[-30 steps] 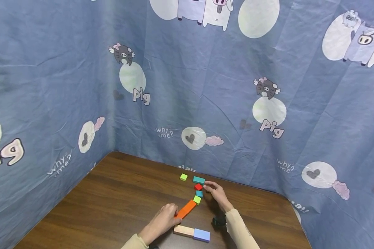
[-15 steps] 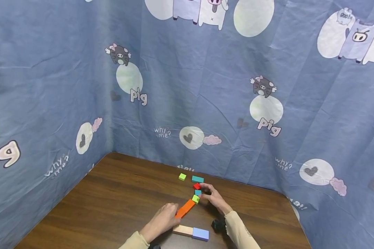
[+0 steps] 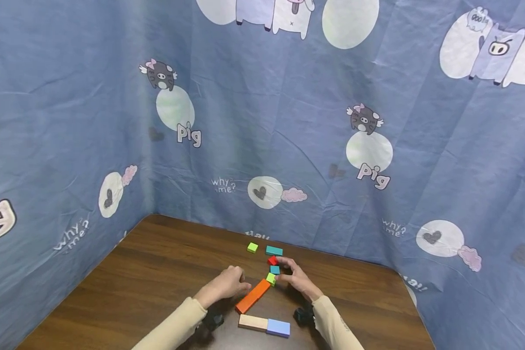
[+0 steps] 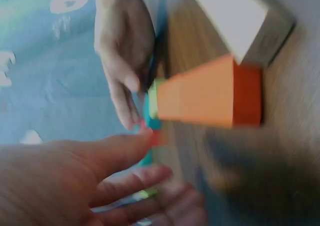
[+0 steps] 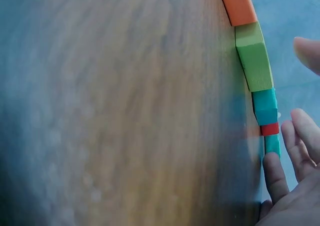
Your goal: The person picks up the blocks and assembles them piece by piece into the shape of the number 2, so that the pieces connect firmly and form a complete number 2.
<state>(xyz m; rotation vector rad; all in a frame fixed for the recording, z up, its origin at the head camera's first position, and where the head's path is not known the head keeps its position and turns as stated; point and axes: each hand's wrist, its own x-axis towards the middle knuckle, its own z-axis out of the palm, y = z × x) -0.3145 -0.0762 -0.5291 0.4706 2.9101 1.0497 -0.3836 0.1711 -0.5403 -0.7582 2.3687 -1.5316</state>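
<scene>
My left hand [image 3: 226,284] hovers left of the long orange block [image 3: 253,296], fingers loosely bent and holding nothing. In the left wrist view the left hand [image 4: 125,181] is off that block. My right hand [image 3: 301,281] is spread along the right side of a row of small blocks. Its index fingertip is right at the red block [image 3: 273,261], and its thumb tip is beside the lime green block [image 3: 271,278]. A small blue block [image 3: 274,270] lies between those two. In the right wrist view the thumb and fingers are spread apart beside the row.
A teal block [image 3: 274,251] and another lime block [image 3: 252,248] lie at the back, near the patterned blue curtain [image 3: 297,146]. Nearer on the wooden table [image 3: 157,282], a pale wood block [image 3: 253,322] and a light blue block [image 3: 278,327] lie end to end.
My left hand has let go of the orange block and moved away, up and to the left. My right hand has come nearer, from beside the teal block to beside the red and lime blocks.
</scene>
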